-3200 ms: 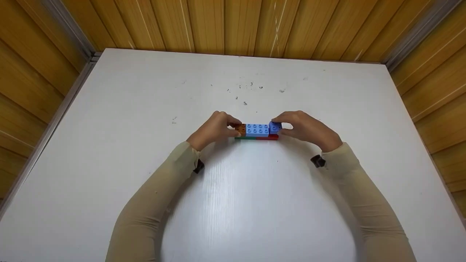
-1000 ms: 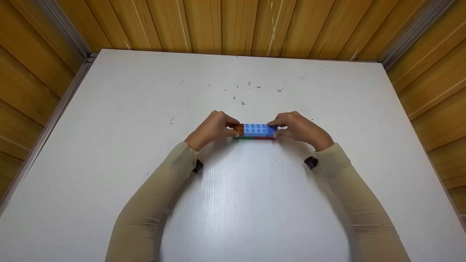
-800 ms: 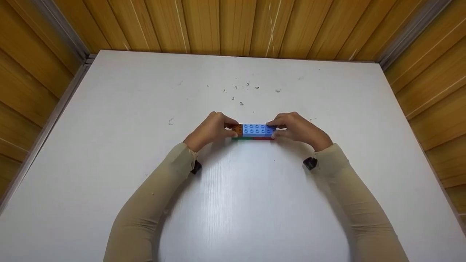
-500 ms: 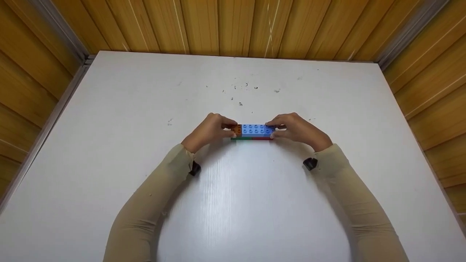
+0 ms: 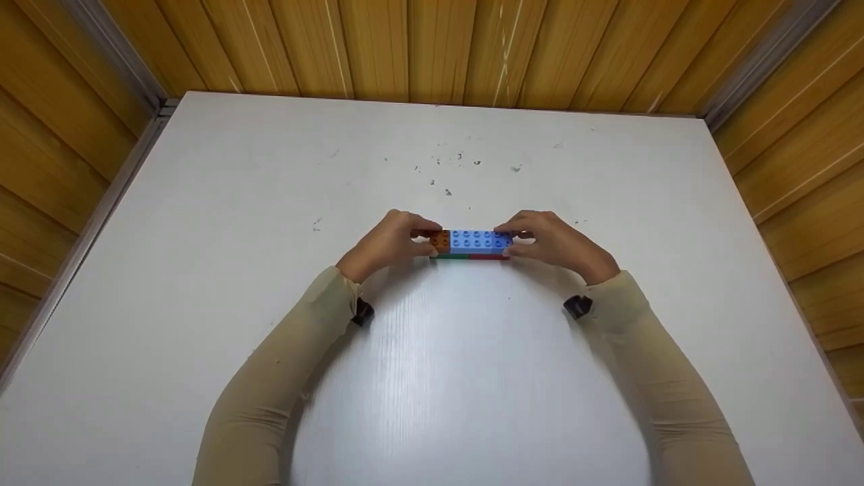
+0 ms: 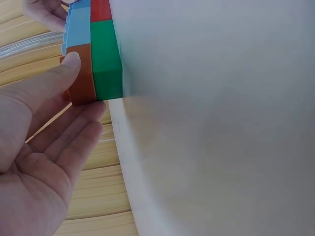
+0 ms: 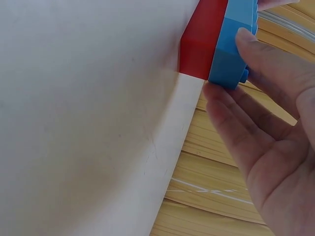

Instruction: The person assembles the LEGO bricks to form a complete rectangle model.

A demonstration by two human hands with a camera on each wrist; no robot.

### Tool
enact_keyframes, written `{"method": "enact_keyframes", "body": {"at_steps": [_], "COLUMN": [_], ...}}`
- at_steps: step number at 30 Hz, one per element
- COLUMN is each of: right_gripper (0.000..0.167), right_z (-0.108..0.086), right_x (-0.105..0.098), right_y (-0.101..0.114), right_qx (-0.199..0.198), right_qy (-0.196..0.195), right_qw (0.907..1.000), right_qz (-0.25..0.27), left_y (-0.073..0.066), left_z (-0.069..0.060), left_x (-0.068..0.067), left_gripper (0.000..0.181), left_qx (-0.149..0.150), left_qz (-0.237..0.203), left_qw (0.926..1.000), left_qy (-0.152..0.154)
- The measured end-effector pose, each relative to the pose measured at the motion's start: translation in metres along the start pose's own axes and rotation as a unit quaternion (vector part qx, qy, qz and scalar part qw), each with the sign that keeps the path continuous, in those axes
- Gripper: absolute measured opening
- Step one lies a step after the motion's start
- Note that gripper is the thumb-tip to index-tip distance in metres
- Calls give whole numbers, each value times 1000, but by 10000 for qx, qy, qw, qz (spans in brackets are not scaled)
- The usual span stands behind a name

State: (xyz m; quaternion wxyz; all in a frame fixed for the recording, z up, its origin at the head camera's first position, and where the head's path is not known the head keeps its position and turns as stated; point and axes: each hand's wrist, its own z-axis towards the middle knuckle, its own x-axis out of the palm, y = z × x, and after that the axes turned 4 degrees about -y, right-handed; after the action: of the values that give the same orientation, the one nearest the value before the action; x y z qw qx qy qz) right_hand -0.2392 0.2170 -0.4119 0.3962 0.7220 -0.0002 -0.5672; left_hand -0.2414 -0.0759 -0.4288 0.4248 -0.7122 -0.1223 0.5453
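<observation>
Two layers of toy building bricks stand on the table in the middle of the head view. On top, left to right, sit a brown brick (image 5: 440, 241), a light blue brick (image 5: 471, 241) and a darker blue brick (image 7: 229, 51). Beneath them lie a green brick (image 6: 106, 64) and a red brick (image 7: 201, 44), end to end. My left hand (image 5: 390, 243) pinches the brown brick between thumb and fingers. At the opposite end, my right hand (image 5: 559, 244) pinches the darker blue brick, which lines up with its neighbours. Fingers partly cover both end bricks.
The white table (image 5: 445, 378) has small dark marks beyond the bricks. Yellow wood-look panels (image 5: 439, 50) wall in its back and sides, with metal posts at the far corners. Black devices sit at both wrists.
The darker blue brick, earlier slightly raised and askew at the right end, now sits level beside the light blue one. My right hand came down and left with it; my left hand kept its hold.
</observation>
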Motion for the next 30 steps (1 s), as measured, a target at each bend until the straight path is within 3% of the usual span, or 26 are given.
{"method": "enact_keyframes", "body": {"at_steps": [9,17,25,30], "right_gripper": [44,43,41,40], "right_z": [0,2,6,8], "right_x": [-1,-3,-2,-1], "right_y": [-1,-1,-4,-8], "right_qx": [-110,27,-160,-267], "right_qy": [4,-92,-475,-732], "right_qw": [9999,10000,9986,9961], "right_qz": [-21,15,186,420], "left_y": [-3,-4,-2,-2], "left_z": [3,7,10,13], "left_x": [0,-2,-4,-5], "left_gripper": [41,41,42,43], "left_qx": [-98,-159,50,-30], "left_qz": [165,132,18,-288], "left_qw": [9998,9997,9993,9980], "left_qy": [-9,-133,-366,-557]}}
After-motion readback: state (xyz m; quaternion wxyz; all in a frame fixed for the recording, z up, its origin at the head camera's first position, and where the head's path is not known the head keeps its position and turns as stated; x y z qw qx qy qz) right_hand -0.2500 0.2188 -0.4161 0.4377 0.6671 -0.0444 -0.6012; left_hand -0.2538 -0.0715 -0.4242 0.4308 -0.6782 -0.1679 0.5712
